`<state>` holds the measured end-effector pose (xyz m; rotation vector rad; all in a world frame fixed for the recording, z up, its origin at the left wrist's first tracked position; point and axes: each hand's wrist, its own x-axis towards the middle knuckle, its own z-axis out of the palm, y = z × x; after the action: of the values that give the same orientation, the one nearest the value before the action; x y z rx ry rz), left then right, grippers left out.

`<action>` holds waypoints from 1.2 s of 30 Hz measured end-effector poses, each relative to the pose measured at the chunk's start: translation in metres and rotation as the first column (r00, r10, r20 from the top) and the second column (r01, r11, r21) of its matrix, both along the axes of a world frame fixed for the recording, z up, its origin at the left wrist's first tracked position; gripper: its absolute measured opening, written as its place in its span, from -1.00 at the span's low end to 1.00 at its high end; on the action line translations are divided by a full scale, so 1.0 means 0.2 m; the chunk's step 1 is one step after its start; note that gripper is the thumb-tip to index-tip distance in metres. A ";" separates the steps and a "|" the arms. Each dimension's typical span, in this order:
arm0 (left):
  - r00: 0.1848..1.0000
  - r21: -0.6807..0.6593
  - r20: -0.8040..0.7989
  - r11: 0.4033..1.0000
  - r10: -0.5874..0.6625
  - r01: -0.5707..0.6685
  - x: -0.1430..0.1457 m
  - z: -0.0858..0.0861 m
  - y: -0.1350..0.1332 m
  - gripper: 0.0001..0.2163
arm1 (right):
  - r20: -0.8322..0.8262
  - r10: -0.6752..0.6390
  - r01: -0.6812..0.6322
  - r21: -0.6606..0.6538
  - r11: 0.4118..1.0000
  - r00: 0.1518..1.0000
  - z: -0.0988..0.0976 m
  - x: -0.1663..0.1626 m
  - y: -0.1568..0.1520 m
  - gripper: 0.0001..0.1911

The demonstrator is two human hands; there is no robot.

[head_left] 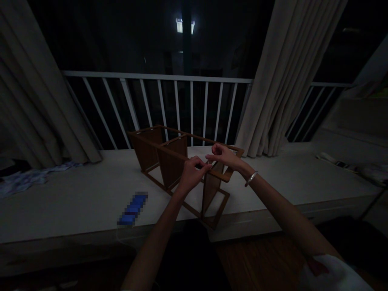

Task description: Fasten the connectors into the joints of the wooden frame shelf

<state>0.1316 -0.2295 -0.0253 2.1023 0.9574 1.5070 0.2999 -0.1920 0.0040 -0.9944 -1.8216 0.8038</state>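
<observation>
A brown wooden shelf rack (pixel 173 155) lies on its side on the pale window ledge (pixel 97 206). Over its upper front rail, close to the right end, my two hands meet fingertip to fingertip. Thumb and finger of my left hand (pixel 191 174) are pinched together at the rail. From the right comes my right hand (pixel 226 157), its thumb and index finger also in a pinch, with a silver bangle (pixel 251 178) round the wrist. Between the fingertips there seems to be something small; dim light hides what it is.
Left of the rack, a blurred-out blue rectangle (pixel 132 209) lies near the ledge's front edge. Behind stand a white railing (pixel 157 76) and dark window, between beige curtains (pixel 266 81). Crumpled patterned cloth (pixel 33 178) lies at the left. Below the ledge is a wooden floor (pixel 257 262).
</observation>
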 end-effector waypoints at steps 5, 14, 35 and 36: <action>1.000 -0.017 -0.003 1.000 0.008 -0.008 0.00 0.01 -0.01 -0.80 | 0.107 0.115 -0.111 -0.041 0.993 0.988 0.01 0.01 -0.02 -0.66; 0.975 0.012 -0.090 0.979 0.203 -0.203 0.02 0.03 -0.06 -0.79 | 0.170 0.201 -0.187 -0.091 0.978 0.965 0.05 -0.01 -0.08 -0.69; 0.886 0.063 -0.049 0.887 0.460 -0.457 0.07 -0.06 -0.18 -0.91 | 0.197 0.315 -0.309 -0.063 0.949 0.928 0.05 -0.02 -0.10 -0.70; 0.885 0.054 -0.033 0.885 0.464 -0.462 0.07 -0.06 -0.17 -0.88 | 0.202 0.319 -0.313 -0.065 0.948 0.926 0.05 -0.02 -0.10 -0.70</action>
<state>0.1461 -0.2638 -0.0376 2.0355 1.5430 1.7146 0.2951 -0.2126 0.0136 -0.8402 -2.1961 0.9519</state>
